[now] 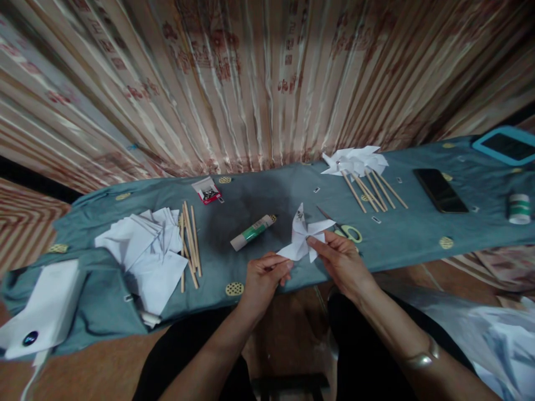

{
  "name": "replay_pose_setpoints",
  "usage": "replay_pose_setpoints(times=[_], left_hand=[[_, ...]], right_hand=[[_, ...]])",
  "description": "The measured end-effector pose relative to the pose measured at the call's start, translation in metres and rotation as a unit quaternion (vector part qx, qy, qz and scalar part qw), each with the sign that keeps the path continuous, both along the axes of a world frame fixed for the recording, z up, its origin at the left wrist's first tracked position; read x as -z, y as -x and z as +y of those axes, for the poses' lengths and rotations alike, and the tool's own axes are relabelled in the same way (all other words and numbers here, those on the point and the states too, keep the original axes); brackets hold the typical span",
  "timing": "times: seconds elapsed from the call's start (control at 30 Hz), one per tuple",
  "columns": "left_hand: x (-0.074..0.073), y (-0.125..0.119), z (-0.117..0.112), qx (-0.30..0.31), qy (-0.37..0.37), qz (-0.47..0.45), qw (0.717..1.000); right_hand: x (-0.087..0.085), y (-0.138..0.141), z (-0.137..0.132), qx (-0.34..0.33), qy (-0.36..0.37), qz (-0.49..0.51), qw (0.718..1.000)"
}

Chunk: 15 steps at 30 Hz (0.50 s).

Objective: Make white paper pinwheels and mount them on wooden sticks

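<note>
A white paper pinwheel [299, 240] is held between both hands above the cloth-covered table. My left hand [264, 277] pinches its lower left tip. At the pinwheel's centre, my right hand [340, 259] presses with the thumb, its other fingers behind the paper. Just beyond the right hand lie scissors [349, 233] with yellow-green handles, partly hidden. A green and white glue stick [251, 233] rests on the cloth left of the pinwheel. Farther back is an open small red and white box [207, 190] with shiny metal pieces, too small to name exactly.
Left are stacked white paper pieces [152, 250], several wooden sticks [191, 245] and a white device with a cable [54, 306]. Finished pinwheels on sticks [359, 164] lie at back right, near a black phone [440, 190], a blue-framed device [507, 145] and a green-white roll [519, 209].
</note>
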<state>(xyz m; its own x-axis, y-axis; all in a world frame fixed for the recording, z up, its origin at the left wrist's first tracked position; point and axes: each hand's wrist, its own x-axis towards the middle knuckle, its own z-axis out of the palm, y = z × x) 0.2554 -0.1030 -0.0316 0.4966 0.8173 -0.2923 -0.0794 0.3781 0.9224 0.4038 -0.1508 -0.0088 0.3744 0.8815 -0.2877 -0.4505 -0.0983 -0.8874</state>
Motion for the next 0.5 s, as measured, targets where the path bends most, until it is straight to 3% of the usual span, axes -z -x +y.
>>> replay_pose_setpoints(times=[0.27,0.5], left_hand=[[-0.001,-0.003,-0.003,-0.008,0.027,-0.008,1.0],[-0.003,-0.009,-0.014,-0.004,0.149,-0.015,0.989]], right_hand=[[0.002,0.0,0.0,-0.005,0.007,-0.015,1.0],[-0.001,-0.012,0.0,-0.053,0.034,-0.027,0.998]])
